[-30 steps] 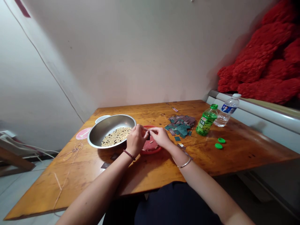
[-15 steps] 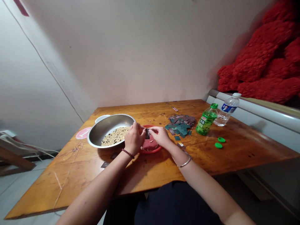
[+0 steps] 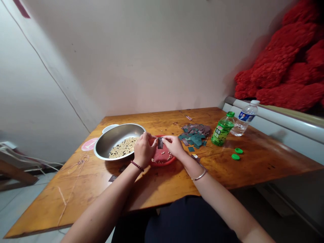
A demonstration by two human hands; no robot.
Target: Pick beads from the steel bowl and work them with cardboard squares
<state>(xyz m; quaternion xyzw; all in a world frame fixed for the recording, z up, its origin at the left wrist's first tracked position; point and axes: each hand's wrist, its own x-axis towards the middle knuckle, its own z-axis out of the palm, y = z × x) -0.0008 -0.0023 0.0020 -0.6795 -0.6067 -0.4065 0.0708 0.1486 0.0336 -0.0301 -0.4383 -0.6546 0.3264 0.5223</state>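
Observation:
Between my two hands a small dark rectangular sachet (image 3: 160, 143) is held up above a red basket (image 3: 162, 165). My left hand (image 3: 144, 148) pinches it at its left edge, the fingertips partly hidden behind the thumb. With thumb and forefinger my right hand (image 3: 173, 145) grips its upper right side. Inside the basket lies a reddish cloth or pad (image 3: 162, 156) with several pale beans or beads scattered on it. To the left stands a steel bowl (image 3: 105, 141), tilted towards me, holding many pale grains (image 3: 124, 147) with dark ones among them.
A pile of dark and green small pieces (image 3: 194, 135) lies right of the basket. Farther right are a green bottle (image 3: 222, 129), a clear water bottle (image 3: 243, 119) and two green caps (image 3: 236, 157). Loose string (image 3: 81, 162) and a pink disc (image 3: 88, 144) lie at left.
The dark sachet now shows more of its face between my hands. My hands stay almost in place over the basket, with only slight finger movement.

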